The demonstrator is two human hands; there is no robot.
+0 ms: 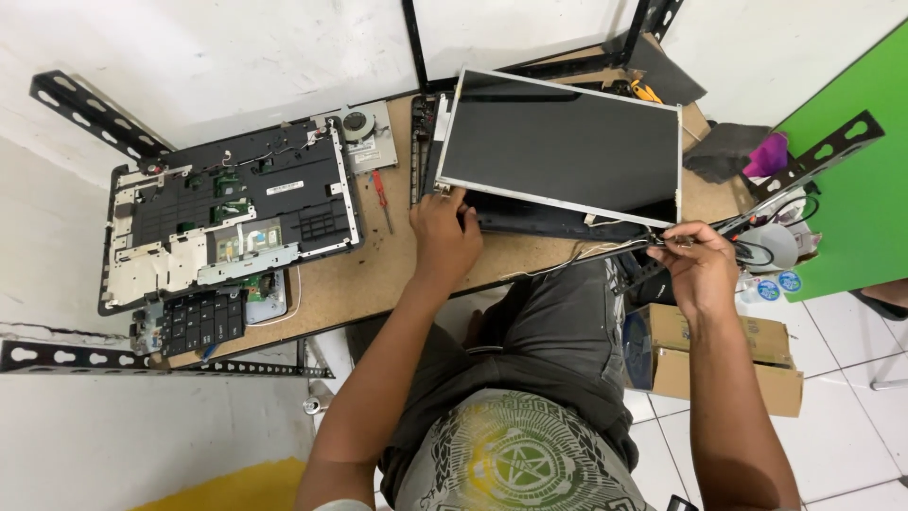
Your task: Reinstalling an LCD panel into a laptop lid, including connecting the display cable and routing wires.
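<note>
A bare laptop screen panel [567, 151] with a silver frame lies tilted over its black lid [558, 225] on the wooden bench [369, 274]. My left hand [443, 235] rests on the panel's near left corner, fingers pressing the lid edge. My right hand [698, 260] hovers off the panel's near right corner and pinches a thin cable [586, 254] that runs back under the panel.
An opened laptop base [232, 208] with exposed boards sits at the left, a loose keyboard [200, 320] below it. A red screwdriver [381, 194] and a cooling fan [359, 126] lie mid-bench. Cardboard boxes [719, 355] stand on the tiled floor at right.
</note>
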